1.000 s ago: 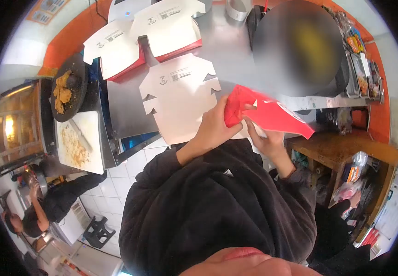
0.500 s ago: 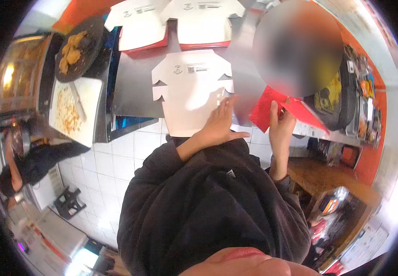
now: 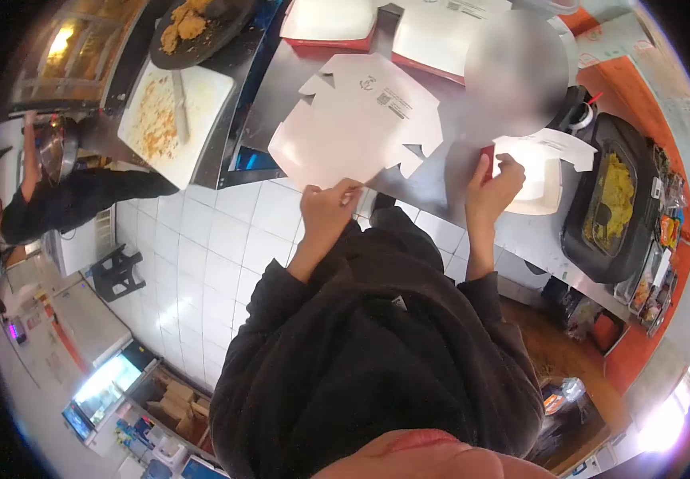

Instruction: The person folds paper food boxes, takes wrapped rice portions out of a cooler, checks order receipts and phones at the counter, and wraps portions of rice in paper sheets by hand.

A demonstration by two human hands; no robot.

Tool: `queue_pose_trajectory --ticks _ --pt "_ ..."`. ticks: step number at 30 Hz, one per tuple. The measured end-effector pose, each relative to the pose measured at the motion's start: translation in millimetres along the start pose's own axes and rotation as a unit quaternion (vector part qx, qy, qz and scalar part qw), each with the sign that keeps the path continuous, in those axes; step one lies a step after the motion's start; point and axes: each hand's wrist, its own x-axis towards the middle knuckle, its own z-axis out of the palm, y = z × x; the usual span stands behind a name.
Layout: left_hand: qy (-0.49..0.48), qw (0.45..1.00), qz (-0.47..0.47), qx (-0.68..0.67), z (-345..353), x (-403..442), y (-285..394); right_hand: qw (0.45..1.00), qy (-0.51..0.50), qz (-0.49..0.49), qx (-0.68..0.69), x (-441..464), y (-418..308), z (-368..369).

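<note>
A flat, unfolded cardboard food box lies white side up on the metal counter, turned at an angle, with printing near its far end. My left hand pinches its near edge. My right hand grips the left wall of a folded food box standing with its lid up; a bit of its red outside shows by my fingers. Farther back stand two more open boxes, white inside and red outside, one at the left and one beside it.
A knife lies on a stained cutting board, below a dark pan of fried pieces. At the right sits a black container of yellow food. Another person stands far left. A blurred circle covers part of the back right.
My right hand has brought the red box down onto the counter, its white inside now showing. My left hand has moved from lying on the flat box to pinching its near edge. The view has turned.
</note>
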Motion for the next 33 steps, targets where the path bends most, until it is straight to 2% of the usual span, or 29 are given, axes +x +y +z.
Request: queue_pose_trajectory --ticks 1,2,4,5,6,7,10,13,14,15,17,18,21,22,25,26,28,31,33 --pt "0.041 0.999 -0.018 0.002 -13.0 -2.9 -3.7 0.996 -0.029 0.013 0.088 -8.5 -5.5 -0.5" --pt "0.075 0.997 0.006 -0.007 -25.7 -4.4 -9.0 0.983 -0.057 0.025 0.175 -19.1 -11.2 0.0" --pt "0.088 0.990 -0.010 -0.106 -56.6 -7.4 -14.7 0.936 -0.117 0.046 0.330 -37.4 -35.5 7.1" --pt "0.097 0.983 -0.018 -0.156 -74.2 -9.5 -15.9 0.925 -0.136 0.019 0.353 -39.6 -55.8 6.3" --pt "0.074 0.981 -0.017 -0.180 -95.8 -13.5 -18.0 0.913 -0.157 -0.008 0.377 -39.9 -77.1 3.6" --pt "0.041 0.965 -0.056 -0.252 -113.3 -19.9 -19.1 0.898 -0.177 -0.036 0.401 -37.9 -99.2 -1.3" --pt "-0.010 0.919 -0.057 -0.389 -160.4 -39.5 -27.9 0.832 -0.182 -0.047 0.522 -21.5 -168.5 -28.0" --pt "-0.052 0.897 -0.073 -0.434 -174.6 -61.2 -57.9 0.816 -0.231 -0.110 0.518 -17.0 -195.9 -26.7" --pt "-0.064 0.894 -0.062 -0.440 -169.9 -68.5 -68.9 0.796 -0.275 -0.078 0.534 -22.0 -200.7 -20.5" --pt "-0.076 0.890 -0.051 -0.447 -166.8 -75.9 -76.5 0.776 -0.327 -0.114 0.527 -26.4 -205.2 -22.7" --pt "-0.185 0.930 -0.083 -0.308 -151.9 -92.8 -86.9 0.729 -0.426 -0.179 0.505 -38.4 -214.5 -36.5" --pt "-0.171 0.921 -0.080 -0.339 -136.9 -103.4 -89.0 0.718 -0.460 -0.237 0.465 -48.2 -225.8 -47.3" --pt "-0.146 0.910 -0.104 -0.374 -130.4 -122.3 -92.2 0.773 -0.405 -0.260 0.413 -87.3 -229.9 -47.5" --pt "-0.139 0.908 -0.117 -0.377 -130.6 -125.7 -94.7 0.821 -0.319 -0.227 0.415 -89.1 -235.8 -49.7" --pt "-0.089 0.901 -0.120 -0.406 -119.8 -135.6 -108.7 0.801 -0.387 -0.245 0.385 -105.1 -244.8 -46.3" --pt "-0.092 0.903 -0.122 -0.402 -114.4 -142.8 -118.3 0.762 -0.437 -0.259 0.402 -115.1 -245.9 -46.0" --pt "-0.099 0.907 -0.116 -0.392 -113.7 -147.5 -134.8 0.752 -0.444 -0.280 0.399 -118.1 -249.3 -51.8" --pt "-0.167 0.924 0.045 -0.341 -140.7 -137.4 -143.5 0.758 -0.453 -0.273 0.382 -115.1 -260.0 -65.7" --pt "-0.168 0.940 0.074 -0.288 -134.6 -135.7 -151.4 0.758 -0.475 -0.257 0.367 -117.7 -264.3 -69.8"
